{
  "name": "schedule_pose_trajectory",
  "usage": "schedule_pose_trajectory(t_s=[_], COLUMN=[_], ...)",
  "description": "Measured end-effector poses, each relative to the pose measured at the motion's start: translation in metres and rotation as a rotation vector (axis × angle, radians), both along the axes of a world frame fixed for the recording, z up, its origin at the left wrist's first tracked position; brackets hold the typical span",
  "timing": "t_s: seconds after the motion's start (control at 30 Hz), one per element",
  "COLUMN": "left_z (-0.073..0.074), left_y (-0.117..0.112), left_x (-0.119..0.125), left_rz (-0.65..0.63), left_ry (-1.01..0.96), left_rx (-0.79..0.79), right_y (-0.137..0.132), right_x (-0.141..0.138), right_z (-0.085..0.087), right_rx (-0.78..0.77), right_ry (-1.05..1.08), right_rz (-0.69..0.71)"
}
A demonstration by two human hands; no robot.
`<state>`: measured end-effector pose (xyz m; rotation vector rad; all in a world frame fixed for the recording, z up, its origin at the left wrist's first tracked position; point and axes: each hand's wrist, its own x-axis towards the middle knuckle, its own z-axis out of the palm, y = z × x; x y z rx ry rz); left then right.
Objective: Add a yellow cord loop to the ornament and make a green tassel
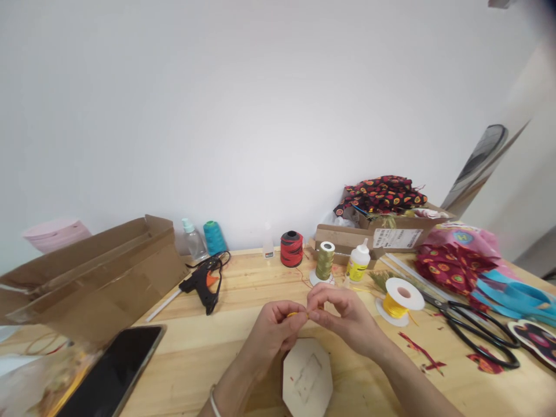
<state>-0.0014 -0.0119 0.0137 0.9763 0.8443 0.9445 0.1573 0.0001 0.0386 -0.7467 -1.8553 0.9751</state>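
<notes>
My left hand (278, 325) and my right hand (341, 317) meet at the fingertips over the middle of the table. A short bit of yellow cord (293, 314) shows in the left fingers' pinch. The right thumb and forefinger are pressed together right beside it; whatever lies in that pinch is too small to make out. Just below the hands rests a pale octagonal board (306, 379) with a rectangular outline marked on its face. To the right stands a white spool of yellow cord (396, 304).
A hot glue gun (203, 284), a phone (115, 370) and a long cardboard box (104, 278) occupy the left. Along the back stand a red thread spool (291, 249), a green thread spool (325, 262) and a glue bottle (358, 262). Black-handled scissors (480, 333) and fabric (458, 260) lie right.
</notes>
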Motion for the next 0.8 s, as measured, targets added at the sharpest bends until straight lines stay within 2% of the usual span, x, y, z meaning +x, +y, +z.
schedule_pose_trajectory(t_s=[0.2, 0.3, 0.43, 0.63, 0.7, 0.8], left_z=[-0.0017, -0.0027, -0.0023, 0.0014, 0.0024, 0.0025], left_y=[0.0010, 0.0020, 0.0027, 0.0004, -0.0001, -0.0006], left_x=[-0.0011, -0.0019, -0.0017, -0.0003, 0.0000, 0.0000], left_rz=[-0.001, 0.007, -0.005, -0.010, -0.019, -0.025], left_ry=[-0.083, -0.102, -0.094, -0.067, -0.062, -0.046], left_rx=[-0.017, -0.028, -0.021, -0.028, -0.029, -0.024], right_y=[0.0004, 0.0000, -0.0009, 0.0001, 0.0002, 0.0005], right_x=[0.0006, 0.0009, 0.0004, -0.0032, -0.0042, -0.0043], right_z=[-0.0020, -0.0012, -0.0004, -0.0054, -0.0063, -0.0073], right_rx=[0.265, 0.270, 0.035, -0.363, -0.434, -0.434], right_ry=[-0.062, -0.050, 0.024, 0.260, 0.293, 0.274], right_rz=[-0.023, -0.026, -0.020, 0.102, 0.111, 0.096])
